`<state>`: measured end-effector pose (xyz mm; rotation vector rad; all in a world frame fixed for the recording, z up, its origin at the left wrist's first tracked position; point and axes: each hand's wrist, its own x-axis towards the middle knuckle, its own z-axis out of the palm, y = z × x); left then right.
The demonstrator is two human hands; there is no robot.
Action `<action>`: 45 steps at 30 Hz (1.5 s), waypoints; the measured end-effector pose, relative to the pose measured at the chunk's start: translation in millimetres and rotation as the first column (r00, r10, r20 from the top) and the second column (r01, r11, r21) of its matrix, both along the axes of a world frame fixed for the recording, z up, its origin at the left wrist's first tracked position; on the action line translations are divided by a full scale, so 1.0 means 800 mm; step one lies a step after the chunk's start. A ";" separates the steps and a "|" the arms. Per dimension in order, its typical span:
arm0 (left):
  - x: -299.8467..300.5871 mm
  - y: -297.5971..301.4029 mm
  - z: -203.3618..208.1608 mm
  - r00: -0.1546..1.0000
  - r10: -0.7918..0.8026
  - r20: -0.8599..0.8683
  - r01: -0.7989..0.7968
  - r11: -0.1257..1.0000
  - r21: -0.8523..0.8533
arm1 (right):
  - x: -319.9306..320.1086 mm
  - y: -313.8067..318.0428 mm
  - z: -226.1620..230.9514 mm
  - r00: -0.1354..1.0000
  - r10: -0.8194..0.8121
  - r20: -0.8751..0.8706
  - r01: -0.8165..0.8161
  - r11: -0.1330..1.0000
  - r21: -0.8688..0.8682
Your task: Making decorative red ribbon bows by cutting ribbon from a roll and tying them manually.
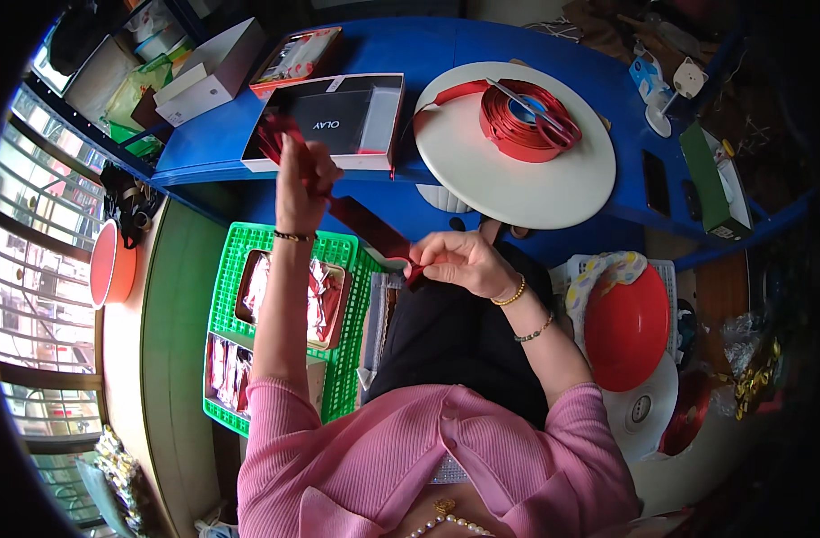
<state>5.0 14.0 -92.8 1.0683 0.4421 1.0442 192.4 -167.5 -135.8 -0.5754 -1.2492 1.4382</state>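
Right hand (459, 262) sits low over the lap, fingers pinched closed on the lower end of a dark red ribbon strip (370, 229). Gold bead bracelet on that wrist, a second thin one further up the forearm.

The ribbon strip runs taut, diagonally up and left, from the right hand to the left hand (302, 175). Left hand is raised, fist closed around the upper end; ribbon bunches and loops out above the fingers. Dark bracelet on the left wrist. Both sleeves pink knit.

Under the left forearm: green plastic basket (338, 359) holding brown trays of red-and-silver foil packets (316, 300). Left of the basket, a green-edged table (172, 341) with an orange bowl (111, 264) at its far end.

Right of the lap: red plastic bowl (627, 327) resting on a white basket, near the right elbow but apart from it.

Further out, blue table (410, 54). On it, directly behind the left hand, an open black-and-white gift box (338, 121). Right of the box, a white round turntable (518, 170) carrying a red ribbon spool (527, 121), with a loose tail leading off to the left edge of the disc. Behind the box: a flat red-framed package (295, 58) and a white carton (208, 76). Green box (715, 184) at the table's far right.
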 end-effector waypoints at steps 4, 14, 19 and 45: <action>0.025 -0.050 -0.051 0.994 -0.070 -0.082 0.049 0.971 -0.232 | 0.007 0.033 0.030 0.947 -0.318 -0.042 0.320 0.930 0.181; 0.063 -0.128 -0.018 0.905 -0.148 -0.398 0.198 0.976 0.087 | 0.012 0.065 0.008 0.878 -0.478 0.031 0.470 0.871 0.139; 0.046 -0.092 0.009 0.977 -0.215 0.020 0.215 0.975 -0.054 | 0.004 0.025 -0.043 0.932 -0.069 0.355 0.098 0.993 -0.064; 0.068 -0.151 -0.071 0.855 -0.386 -0.347 0.419 0.908 0.021 | 0.014 0.049 0.010 0.809 -0.585 0.062 0.581 0.811 0.068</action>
